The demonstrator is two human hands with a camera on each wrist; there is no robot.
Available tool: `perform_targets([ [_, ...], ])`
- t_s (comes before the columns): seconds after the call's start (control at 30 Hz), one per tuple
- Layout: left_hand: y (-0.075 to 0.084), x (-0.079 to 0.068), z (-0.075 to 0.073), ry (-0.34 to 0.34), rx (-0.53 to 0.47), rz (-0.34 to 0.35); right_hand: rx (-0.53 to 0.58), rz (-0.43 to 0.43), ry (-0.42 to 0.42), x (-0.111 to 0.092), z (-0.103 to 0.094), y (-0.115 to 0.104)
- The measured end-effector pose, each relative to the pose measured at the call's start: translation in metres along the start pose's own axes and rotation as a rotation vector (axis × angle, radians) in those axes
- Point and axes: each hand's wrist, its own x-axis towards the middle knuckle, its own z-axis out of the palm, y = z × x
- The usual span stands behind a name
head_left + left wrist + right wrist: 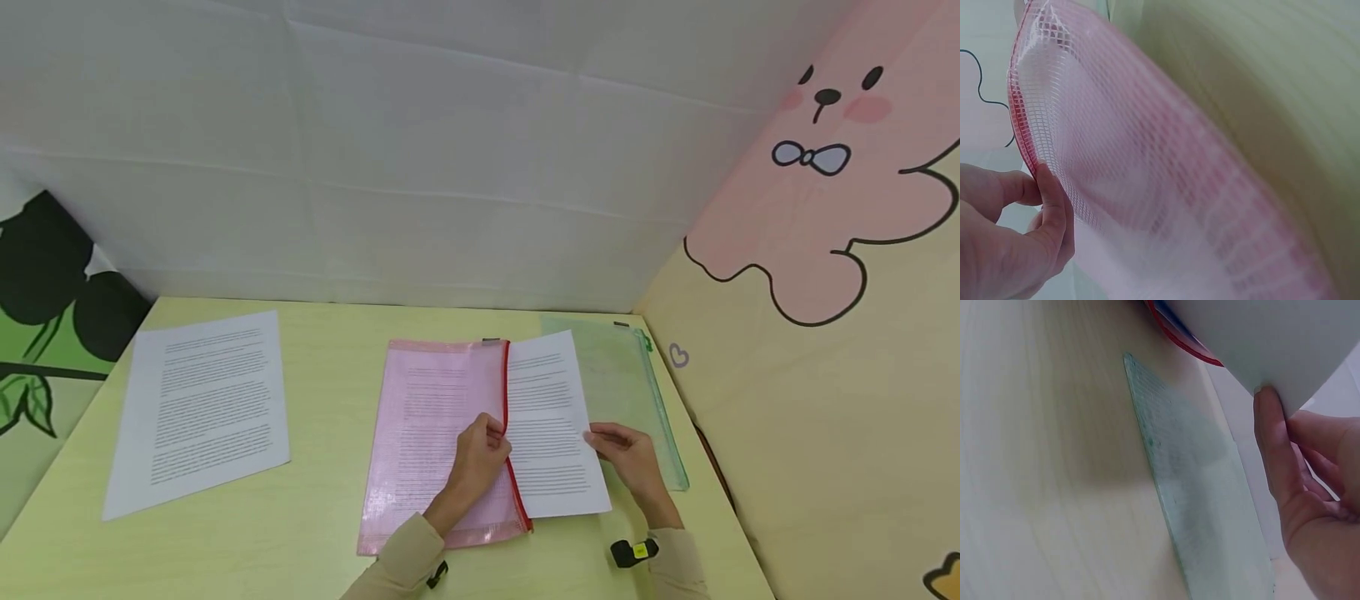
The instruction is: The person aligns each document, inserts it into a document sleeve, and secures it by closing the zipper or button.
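Observation:
A pink mesh zip pouch (435,400) lies at mid-table, its red zipper edge (519,496) on the right side. My left hand (478,458) pinches that edge between thumb and fingers; in the left wrist view the pouch wall (1129,144) bows up from the table. A printed sheet (551,425) sticks out of the pouch's open right side, its left part inside the pouch. My right hand (628,454) pinches the sheet's right edge. The right wrist view shows the paper (1285,344) between thumb and fingers. Printed lines show through the pink mesh.
A green mesh zip pouch (630,392) lies flat at the right, partly under the sheet and right hand. Another printed sheet (202,408) lies at the table's left. A white sheet-like backdrop (420,167) stands behind the table, and a decorated wall (825,400) borders the right.

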Motion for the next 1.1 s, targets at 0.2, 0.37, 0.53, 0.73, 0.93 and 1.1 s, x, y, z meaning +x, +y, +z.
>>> perform_targets([
  [0.2,0.003,0.000,0.000,-0.007,-0.022,-0.009,0.012,0.001,-0.004,-0.001,0.011,-0.001],
  [0.37,0.005,-0.001,-0.002,-0.015,-0.030,-0.005,0.014,-0.004,-0.010,-0.001,0.018,0.000],
  [0.53,0.007,-0.001,-0.004,-0.025,-0.054,-0.012,0.034,-0.006,-0.030,-0.002,0.023,0.000],
  [0.73,0.010,-0.002,-0.007,-0.046,-0.080,-0.034,0.021,-0.010,-0.034,-0.003,0.031,0.000],
  [0.93,0.013,-0.003,-0.008,-0.055,-0.073,-0.047,-0.002,-0.034,-0.041,-0.002,0.042,0.003],
  [1.1,0.013,-0.003,-0.009,-0.055,-0.070,-0.050,0.013,-0.021,-0.062,-0.001,0.051,0.001],
])
